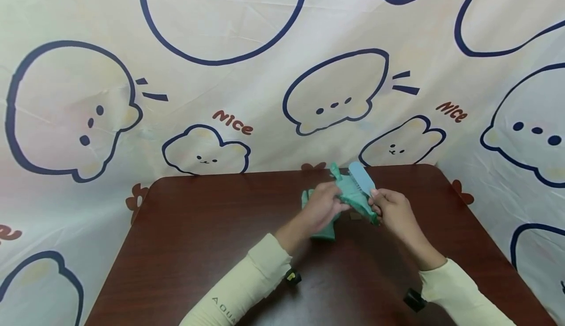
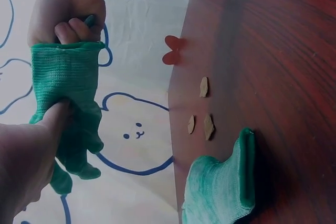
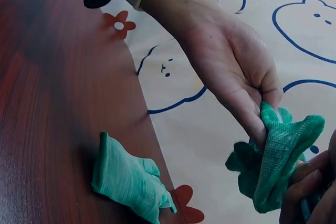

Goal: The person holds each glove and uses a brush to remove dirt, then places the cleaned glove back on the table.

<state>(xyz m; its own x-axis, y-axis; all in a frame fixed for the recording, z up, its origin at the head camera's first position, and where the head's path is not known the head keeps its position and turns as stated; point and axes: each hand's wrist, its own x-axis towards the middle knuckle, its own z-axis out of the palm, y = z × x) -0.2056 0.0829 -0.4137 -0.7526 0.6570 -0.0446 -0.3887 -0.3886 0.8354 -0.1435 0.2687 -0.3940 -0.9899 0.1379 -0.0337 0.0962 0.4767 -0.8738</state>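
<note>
In the head view my left hand [image 1: 321, 206] grips a green knitted glove [image 1: 353, 191] above the table. My right hand [image 1: 395, 213] holds a light blue brush [image 1: 362, 178] by its handle end, its bristles against the glove. The left wrist view shows my left thumb [image 2: 55, 119] pressed on the glove [image 2: 65, 77], with fingers of my right hand [image 2: 73, 3] at the cuff. The brush is mostly hidden there. A second green glove [image 3: 128, 177] lies on the table below, its cuff toward me.
Three small brown flakes [image 2: 204, 86] lie on the dark wooden table [image 1: 198, 247] near its far edge. A printed cloth [image 1: 265, 86] hangs right behind the table and along both sides. Black cameras [image 1: 415, 299] are strapped to both wrists.
</note>
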